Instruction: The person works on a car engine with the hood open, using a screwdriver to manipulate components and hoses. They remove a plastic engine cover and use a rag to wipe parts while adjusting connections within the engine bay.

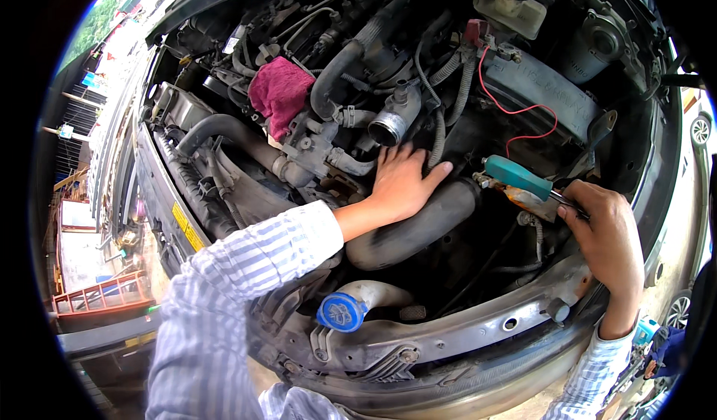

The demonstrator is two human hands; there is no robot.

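Left hand [401,181] on black hose [418,226]; right hand [609,237] grips pliers [523,185].

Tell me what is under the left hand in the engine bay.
The left hand lies flat on a thick black hose, fingers reaching toward a metal pipe opening. The hose surface beneath the palm and whatever lies below the hose are covered.

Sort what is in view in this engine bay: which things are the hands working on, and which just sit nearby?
In hand:
- left hand pressed flat on the thick black rubber intake hose
- right hand gripping two tools, one with a teal plastic handle, one with an orange handle

Sitting nearby:
- crumpled magenta cloth rag
- round blue plastic filler cap
- thin red wire
- whitish translucent fluid reservoir
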